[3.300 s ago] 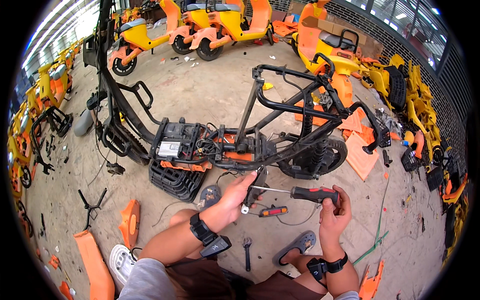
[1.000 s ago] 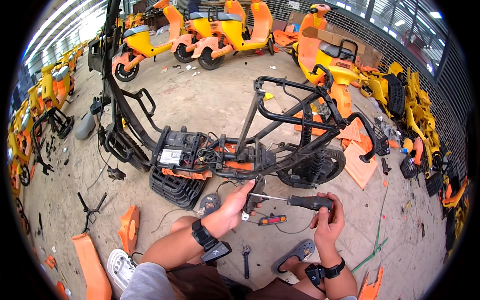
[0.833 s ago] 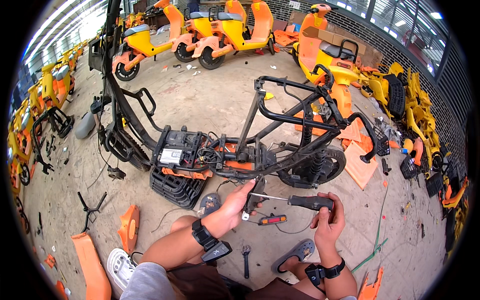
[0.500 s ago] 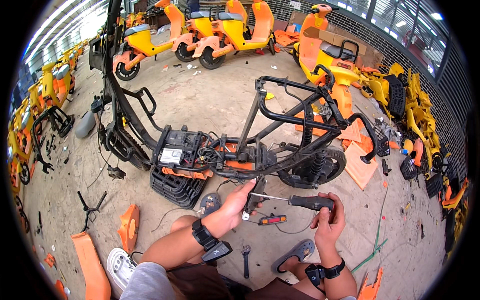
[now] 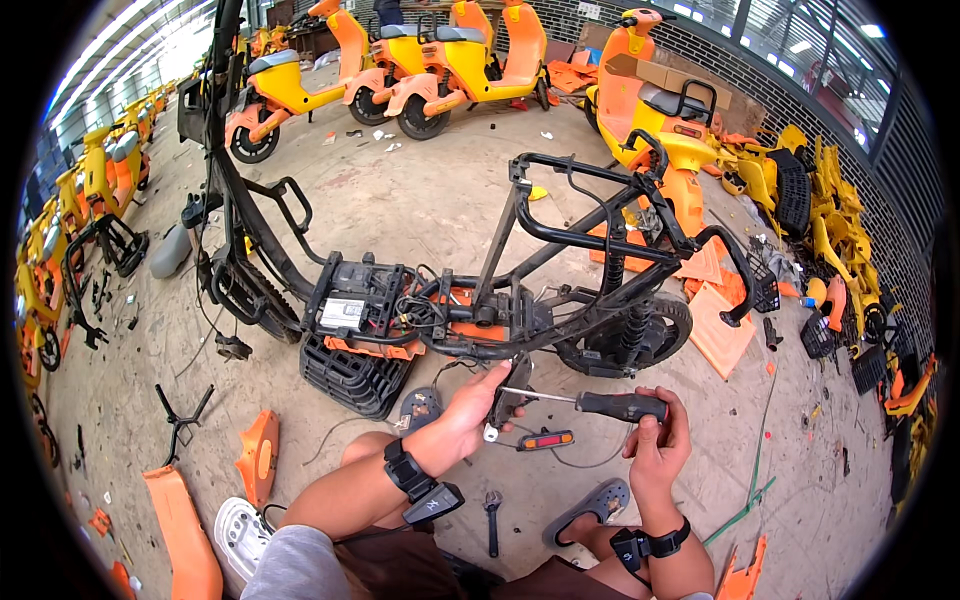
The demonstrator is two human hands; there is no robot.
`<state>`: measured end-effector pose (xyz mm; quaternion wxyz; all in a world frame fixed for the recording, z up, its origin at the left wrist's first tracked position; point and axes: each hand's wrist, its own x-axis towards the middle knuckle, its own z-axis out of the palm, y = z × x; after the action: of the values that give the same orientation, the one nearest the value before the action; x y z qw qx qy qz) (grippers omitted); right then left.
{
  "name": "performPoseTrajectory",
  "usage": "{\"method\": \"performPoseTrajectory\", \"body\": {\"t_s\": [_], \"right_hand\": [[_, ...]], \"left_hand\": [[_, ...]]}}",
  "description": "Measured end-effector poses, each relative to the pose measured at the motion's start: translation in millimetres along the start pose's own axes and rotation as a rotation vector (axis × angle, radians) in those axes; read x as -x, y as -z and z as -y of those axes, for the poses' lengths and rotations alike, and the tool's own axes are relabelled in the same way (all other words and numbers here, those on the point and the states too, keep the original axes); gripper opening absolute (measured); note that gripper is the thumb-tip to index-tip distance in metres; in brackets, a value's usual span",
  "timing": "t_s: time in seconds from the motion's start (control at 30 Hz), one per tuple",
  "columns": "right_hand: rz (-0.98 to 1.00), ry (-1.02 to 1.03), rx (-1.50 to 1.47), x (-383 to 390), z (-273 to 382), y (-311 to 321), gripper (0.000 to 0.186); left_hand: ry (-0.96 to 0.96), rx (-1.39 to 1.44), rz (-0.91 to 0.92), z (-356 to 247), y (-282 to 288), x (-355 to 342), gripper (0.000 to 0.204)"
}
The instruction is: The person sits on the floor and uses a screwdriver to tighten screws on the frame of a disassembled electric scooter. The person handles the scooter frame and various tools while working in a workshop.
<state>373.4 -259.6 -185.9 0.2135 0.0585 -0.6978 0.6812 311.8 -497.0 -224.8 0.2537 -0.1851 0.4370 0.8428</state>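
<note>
My left hand (image 5: pixel 473 408) is closed on a dark part (image 5: pixel 511 392) with a white piece at its lower end, just below the black stripped scooter frame (image 5: pixel 475 348). My right hand (image 5: pixel 660 445) grips the black-and-red handle of a screwdriver (image 5: pixel 615 404); its shaft runs horizontally leftward to that part, though the exact contact at the tip is too small to make out. A red-and-amber light (image 5: pixel 545 439) with cables lies below the held part. An adjustable wrench (image 5: pixel 492 522) rests on the floor between my legs.
Orange panels (image 5: pixel 180 530) and a forked black bracket (image 5: pixel 182 420) lie at lower left, another orange panel (image 5: pixel 722 330) at right. Yellow-orange scooters (image 5: pixel 490 75) stand behind, others line the left. Yellow body parts (image 5: pixel 830 210) are piled along the right wall. A person's legs (image 5: pixel 388 12) show far back.
Since the earliest frame the view has shifted slightly and the screwdriver handle has turned in my right hand, showing less red. Over the last second almost nothing has moved.
</note>
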Motion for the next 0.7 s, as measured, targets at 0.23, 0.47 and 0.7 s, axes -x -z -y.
{"method": "performPoseTrajectory", "body": {"t_s": [0.23,0.47,0.7], "right_hand": [[-0.037,-0.121,0.024,-3,6,1,0.039],[0.063,-0.035,-0.029,-1,3,-4,0.042],[-0.057,-0.156,0.087,-2,-8,5,0.038]], "left_hand": [[-0.076,-0.056,-0.073,0,-4,2,0.036],[-0.129,-0.039,-0.026,0,5,0,0.037],[-0.262,-0.165,-0.181,5,-6,-1,0.039]]}}
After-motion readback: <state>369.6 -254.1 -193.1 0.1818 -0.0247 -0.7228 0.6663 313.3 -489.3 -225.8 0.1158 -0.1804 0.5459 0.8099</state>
